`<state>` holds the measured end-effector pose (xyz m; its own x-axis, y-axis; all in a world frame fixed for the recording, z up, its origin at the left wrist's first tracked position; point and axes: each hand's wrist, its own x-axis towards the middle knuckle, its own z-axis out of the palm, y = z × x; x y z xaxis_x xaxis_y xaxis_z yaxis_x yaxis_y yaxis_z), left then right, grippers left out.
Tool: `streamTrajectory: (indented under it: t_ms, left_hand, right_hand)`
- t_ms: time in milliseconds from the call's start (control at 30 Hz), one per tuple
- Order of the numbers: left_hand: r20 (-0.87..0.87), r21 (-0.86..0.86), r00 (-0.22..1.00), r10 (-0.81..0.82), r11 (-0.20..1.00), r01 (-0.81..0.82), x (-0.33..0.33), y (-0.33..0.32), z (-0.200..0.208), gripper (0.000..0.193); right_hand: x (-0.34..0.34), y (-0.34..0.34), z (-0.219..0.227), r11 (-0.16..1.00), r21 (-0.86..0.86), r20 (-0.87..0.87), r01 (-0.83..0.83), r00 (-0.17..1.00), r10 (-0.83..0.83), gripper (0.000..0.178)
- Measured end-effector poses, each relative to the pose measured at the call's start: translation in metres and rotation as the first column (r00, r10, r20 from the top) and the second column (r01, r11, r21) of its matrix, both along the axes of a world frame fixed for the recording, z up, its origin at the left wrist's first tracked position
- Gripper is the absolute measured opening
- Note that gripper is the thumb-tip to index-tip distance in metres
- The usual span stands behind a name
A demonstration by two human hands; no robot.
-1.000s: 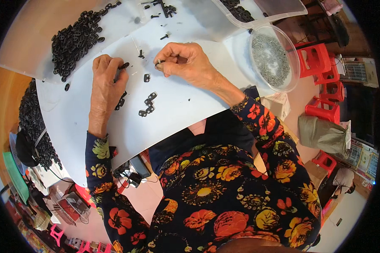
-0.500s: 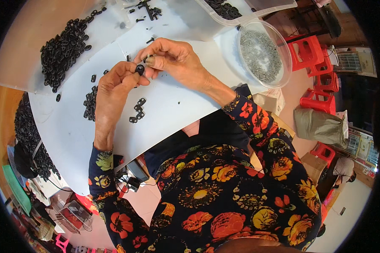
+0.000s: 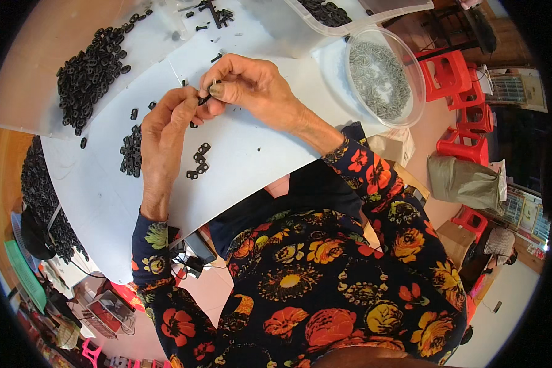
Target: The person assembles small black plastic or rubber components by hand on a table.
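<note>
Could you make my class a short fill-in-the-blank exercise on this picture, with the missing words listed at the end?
1. At a black piece, the left hand meets the right hand above a pale ____.
2. The clear round tub stands to the ____ of both hands.
3. The stools beyond the tub are coloured ____.

Missing words: table; right; red.

Sm. blk pc [image 3: 203, 100] btwn L hand [image 3: 168, 119] & R hand [image 3: 251, 89], partly hidden. Silvery pin [image 3: 214, 81] approx. upright in R hand.
</note>
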<state>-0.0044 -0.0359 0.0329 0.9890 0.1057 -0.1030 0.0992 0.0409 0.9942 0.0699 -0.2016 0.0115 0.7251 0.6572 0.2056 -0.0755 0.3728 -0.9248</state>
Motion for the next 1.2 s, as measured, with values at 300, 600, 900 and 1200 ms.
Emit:
streamTrajectory:
  t_ms: [300, 600, 900, 1200]
  left_hand:
    - [-0.017, -0.393, 0.999, -0.030, 0.919, 0.021, 0.003, 0.005, -0.020, 0.019]
    - [0.005, -0.371, 1.000, -0.008, 0.929, 0.009, 0.004, 0.010, -0.021, 0.017]
    - [0.063, 0.034, 0.997, -0.054, 0.998, 0.052, 0.004, 0.015, -0.013, 0.016]
    - [0.052, 0.345, 0.985, -0.163, 0.929, 0.135, 0.004, 0.018, -0.007, 0.014]
  right_hand:
    - [0.001, 0.001, -0.004, 0.989, -0.007, -0.007, 0.150, 0.989, -0.150, 0.015]
    - [-0.002, 0.002, -0.006, 0.977, -0.179, 0.169, 0.120, 0.982, -0.090, 0.017]
    - [-0.004, 0.004, -0.001, 0.949, -0.256, 0.286, 0.186, 0.952, -0.109, 0.025]
    - [-0.005, 0.008, -0.011, 0.958, -0.196, 0.341, 0.212, 0.930, -0.136, 0.027]
